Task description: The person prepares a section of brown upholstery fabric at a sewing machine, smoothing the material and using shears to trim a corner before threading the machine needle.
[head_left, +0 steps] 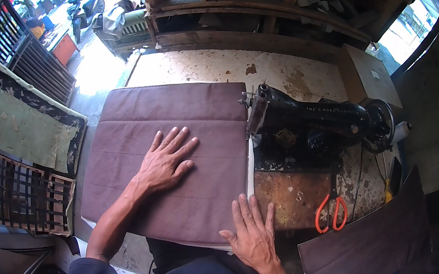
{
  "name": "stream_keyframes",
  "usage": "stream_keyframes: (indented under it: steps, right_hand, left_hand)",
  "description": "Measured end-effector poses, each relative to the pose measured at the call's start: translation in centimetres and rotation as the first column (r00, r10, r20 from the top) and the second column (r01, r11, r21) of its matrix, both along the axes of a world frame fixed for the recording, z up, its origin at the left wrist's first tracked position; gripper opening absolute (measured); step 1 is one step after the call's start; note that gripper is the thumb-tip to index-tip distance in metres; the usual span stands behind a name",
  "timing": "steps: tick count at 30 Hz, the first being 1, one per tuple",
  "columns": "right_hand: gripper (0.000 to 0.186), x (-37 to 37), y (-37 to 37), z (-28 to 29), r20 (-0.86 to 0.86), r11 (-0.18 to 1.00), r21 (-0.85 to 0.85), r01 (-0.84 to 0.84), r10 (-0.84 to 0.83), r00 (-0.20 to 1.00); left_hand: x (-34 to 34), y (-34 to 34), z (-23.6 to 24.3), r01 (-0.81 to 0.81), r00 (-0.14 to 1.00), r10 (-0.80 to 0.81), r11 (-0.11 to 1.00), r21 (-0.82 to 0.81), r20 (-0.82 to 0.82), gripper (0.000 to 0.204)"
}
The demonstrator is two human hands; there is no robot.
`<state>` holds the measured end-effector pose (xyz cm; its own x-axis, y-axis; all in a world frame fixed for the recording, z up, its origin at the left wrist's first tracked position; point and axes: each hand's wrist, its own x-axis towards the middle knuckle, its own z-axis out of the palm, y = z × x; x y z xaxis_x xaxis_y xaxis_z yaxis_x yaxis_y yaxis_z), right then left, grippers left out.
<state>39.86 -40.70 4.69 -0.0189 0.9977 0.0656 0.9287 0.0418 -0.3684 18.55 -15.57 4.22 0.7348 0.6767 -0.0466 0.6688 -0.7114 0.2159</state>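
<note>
A large brown fabric panel (213,103) with crosswise seam lines lies over the sewing table, its right edge running up to the needle end of a black sewing machine (310,118). My left hand (168,158) rests flat on the middle of the panel, fingers spread. At the panel's lower right edge is my right hand (253,233), fingers stretched out, the thumb touching the fabric. A white strip (251,166) shows along that edge, between the panel and the machine bed. Neither hand grips anything.
Orange-handled scissors (332,214) lie right of the machine bed. Another brown fabric piece (360,250) hangs at the right. A cardboard box (372,74) stands behind the machine, below a wooden frame (263,15). At the left is an old webbed seat frame (13,187).
</note>
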Motion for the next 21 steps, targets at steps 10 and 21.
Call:
stream_keyframes:
  steps: [10,21]
  right_hand:
    - [0.068,0.4,-1.1,-0.2,-0.021,0.993,0.051,0.108,-0.107,0.994]
    - [0.064,1.5,-0.2,-0.1,0.014,0.986,0.078,0.149,-0.151,0.988]
  left_hand:
    - [-4.0,2.7,-0.3,-0.196,0.979,0.197,0.98,0.008,-0.053,0.06]
    - [-3.6,5.5,-1.4,-0.204,0.979,0.204,0.979,0.02,-0.011,0.057]
